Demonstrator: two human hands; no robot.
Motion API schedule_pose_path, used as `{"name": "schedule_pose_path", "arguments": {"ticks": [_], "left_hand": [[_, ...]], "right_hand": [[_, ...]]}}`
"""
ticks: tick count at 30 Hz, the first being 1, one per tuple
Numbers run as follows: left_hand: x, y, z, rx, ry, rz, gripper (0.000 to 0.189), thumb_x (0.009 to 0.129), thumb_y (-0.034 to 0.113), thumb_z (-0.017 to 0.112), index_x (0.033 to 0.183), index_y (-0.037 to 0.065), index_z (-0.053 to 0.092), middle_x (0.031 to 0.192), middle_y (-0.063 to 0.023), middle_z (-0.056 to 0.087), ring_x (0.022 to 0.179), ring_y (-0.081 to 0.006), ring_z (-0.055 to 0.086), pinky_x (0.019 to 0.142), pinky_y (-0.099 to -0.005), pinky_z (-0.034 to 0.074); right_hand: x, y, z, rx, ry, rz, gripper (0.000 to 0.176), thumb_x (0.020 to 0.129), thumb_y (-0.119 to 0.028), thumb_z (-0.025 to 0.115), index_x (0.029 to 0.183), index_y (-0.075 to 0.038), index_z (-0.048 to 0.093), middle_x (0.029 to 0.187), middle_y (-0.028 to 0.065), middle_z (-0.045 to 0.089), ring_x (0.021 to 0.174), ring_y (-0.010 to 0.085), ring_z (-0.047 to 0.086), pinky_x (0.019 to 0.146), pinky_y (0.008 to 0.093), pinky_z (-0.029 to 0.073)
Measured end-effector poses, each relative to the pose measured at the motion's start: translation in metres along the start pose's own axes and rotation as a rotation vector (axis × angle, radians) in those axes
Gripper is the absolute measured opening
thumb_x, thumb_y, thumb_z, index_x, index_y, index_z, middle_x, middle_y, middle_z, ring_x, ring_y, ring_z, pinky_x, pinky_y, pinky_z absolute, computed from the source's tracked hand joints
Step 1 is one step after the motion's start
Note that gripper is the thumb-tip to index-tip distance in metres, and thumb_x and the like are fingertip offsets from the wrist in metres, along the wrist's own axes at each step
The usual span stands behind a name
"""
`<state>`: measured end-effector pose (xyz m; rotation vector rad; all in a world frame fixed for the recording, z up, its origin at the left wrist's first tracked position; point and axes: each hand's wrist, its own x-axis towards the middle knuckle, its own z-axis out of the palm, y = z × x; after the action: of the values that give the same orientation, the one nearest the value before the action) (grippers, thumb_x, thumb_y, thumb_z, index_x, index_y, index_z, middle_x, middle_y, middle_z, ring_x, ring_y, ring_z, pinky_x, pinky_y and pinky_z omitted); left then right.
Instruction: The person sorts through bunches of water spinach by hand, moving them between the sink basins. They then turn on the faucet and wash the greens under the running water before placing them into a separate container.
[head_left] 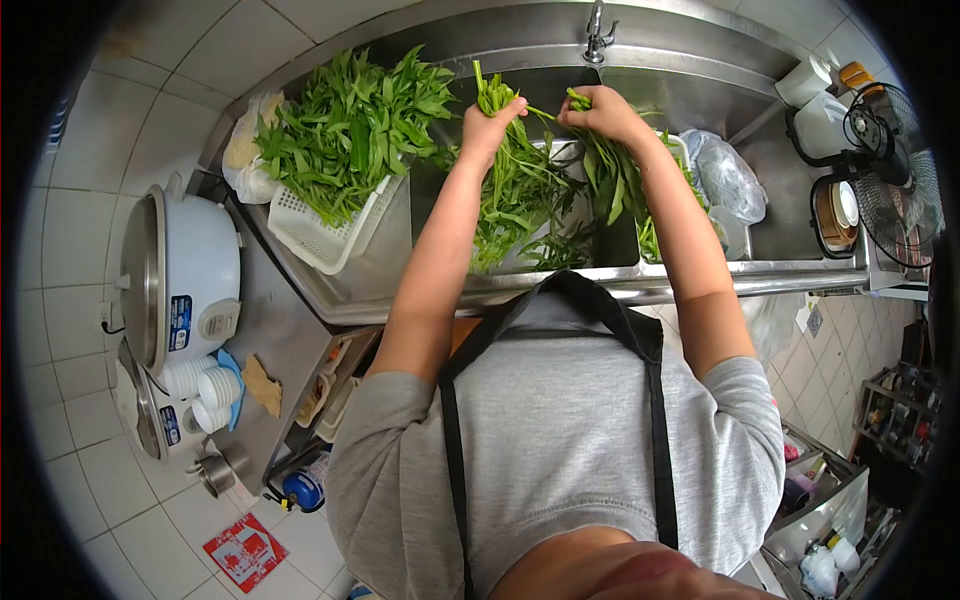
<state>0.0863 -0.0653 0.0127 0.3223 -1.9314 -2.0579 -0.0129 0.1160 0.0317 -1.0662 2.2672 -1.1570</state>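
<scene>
My left hand [492, 128] is closed around a bunch of leafy green stems [490, 92] above the steel sink [428, 205]. To its right, my right hand [603, 114] grips another bunch of leafy greens [612, 175], its leaves hanging down into the basin. A thin stem stretches between the two hands. Below them, more loose greens [515, 215] lie in the basin. On the left, a white perforated basket [335, 240] is heaped with the same long-leaved greens [350, 130]. My fingertips are partly covered by leaves.
A faucet [598, 38] rises at the back. Clear plastic bags [728, 178] and more greens are right of the basin. A fan [890, 150] stands far right. Left are a large rice cooker [190, 280], stacked white bowls [215, 390] and a counter edge.
</scene>
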Motion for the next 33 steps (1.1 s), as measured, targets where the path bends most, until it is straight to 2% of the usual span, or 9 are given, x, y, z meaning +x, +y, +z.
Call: {"name": "schedule_pose_path", "arguments": {"ticks": [2,10,13,16,21,26,28,31,33], "left_hand": [[0.000,0.002,0.001,0.037,0.008,-0.002,0.020,0.074,0.018,0.068,0.085,0.003,0.061,0.077,-0.0042,0.063,0.076,-0.0107,0.057,0.074,-0.0249,0.040],[-0.002,0.006,0.009,0.004,-0.079,0.040,0.020,0.075,0.018,0.067,0.086,0.001,0.061,0.080,-0.0059,0.064,0.078,-0.0116,0.058,0.078,-0.0255,0.041],[-0.003,0.004,0.010,-0.046,-0.070,0.034,0.021,0.075,0.016,0.068,0.087,0.000,0.061,0.080,-0.0065,0.064,0.077,-0.0123,0.059,0.077,-0.0256,0.042],[-0.005,0.002,0.014,-0.074,-0.028,0.039,0.021,0.074,0.014,0.067,0.088,0.000,0.062,0.079,-0.0067,0.064,0.077,-0.0126,0.060,0.077,-0.0257,0.042],[-0.012,-0.003,0.021,-0.027,-0.002,0.035,0.019,0.074,0.013,0.067,0.086,-0.001,0.062,0.078,-0.0071,0.064,0.076,-0.0131,0.060,0.077,-0.0261,0.043],[-0.020,-0.022,0.005,-0.003,-0.174,-0.109,0.026,0.076,0.021,0.066,0.092,0.002,0.060,0.082,-0.0073,0.064,0.080,-0.0133,0.059,0.075,-0.0280,0.044],[-0.022,-0.023,-0.001,-0.163,-0.294,-0.347,0.033,0.080,0.029,0.062,0.100,0.005,0.054,0.093,-0.0096,0.063,0.083,-0.0162,0.058,0.074,-0.0318,0.047],[-0.020,-0.030,-0.009,-0.399,-0.478,-0.491,0.033,0.084,0.031,0.055,0.104,0.005,0.050,0.099,-0.0123,0.061,0.084,-0.0196,0.059,0.074,-0.0338,0.049],[-0.018,-0.033,-0.010,-0.419,-0.536,-0.511,0.033,0.088,0.030,0.049,0.109,0.005,0.047,0.110,-0.0176,0.055,0.092,-0.0260,0.058,0.077,-0.0360,0.049]], "right_hand": [[0.000,-0.003,0.003,0.057,0.122,-0.126,0.018,0.072,-0.016,0.062,0.083,-0.002,0.063,0.069,0.0071,0.063,0.064,0.0108,0.055,0.064,0.0269,0.045],[0.005,-0.019,0.008,-0.172,0.125,-0.102,0.018,0.074,-0.018,0.062,0.085,-0.003,0.063,0.071,0.0103,0.062,0.067,0.0125,0.057,0.066,0.0289,0.044],[0.009,-0.010,0.008,-0.161,0.096,-0.103,0.019,0.072,-0.021,0.063,0.084,-0.007,0.065,0.077,0.0142,0.063,0.072,0.0249,0.061,0.069,0.0329,0.045],[0.009,0.000,0.011,0.260,0.170,-0.115,0.014,0.073,-0.013,0.060,0.079,-0.001,0.063,0.074,0.0042,0.063,0.068,0.0103,0.055,0.068,0.0261,0.043],[0.008,0.023,0.012,0.899,0.439,0.111,0.009,0.072,-0.008,0.060,0.078,-0.001,0.064,0.074,0.0022,0.060,0.063,0.0089,0.050,0.061,0.0219,0.040],[-0.010,0.036,-0.049,0.835,0.437,0.095,0.018,0.080,-0.019,0.061,0.087,-0.003,0.062,0.080,0.0024,0.061,0.068,0.0093,0.054,0.064,0.0229,0.045],[-0.018,0.034,-0.073,0.655,0.407,0.078,0.016,0.081,-0.020,0.059,0.088,-0.006,0.060,0.081,0.0023,0.062,0.071,0.0092,0.055,0.067,0.0224,0.045],[-0.028,0.022,-0.091,0.496,0.377,0.045,0.016,0.081,-0.021,0.058,0.088,-0.006,0.059,0.077,0.0022,0.061,0.068,0.0086,0.054,0.065,0.0231,0.044],[-0.030,0.019,-0.090,0.095,0.298,0.022,0.017,0.080,-0.020,0.058,0.088,-0.005,0.058,0.072,0.0029,0.060,0.064,0.0087,0.052,0.063,0.0248,0.043]]}}
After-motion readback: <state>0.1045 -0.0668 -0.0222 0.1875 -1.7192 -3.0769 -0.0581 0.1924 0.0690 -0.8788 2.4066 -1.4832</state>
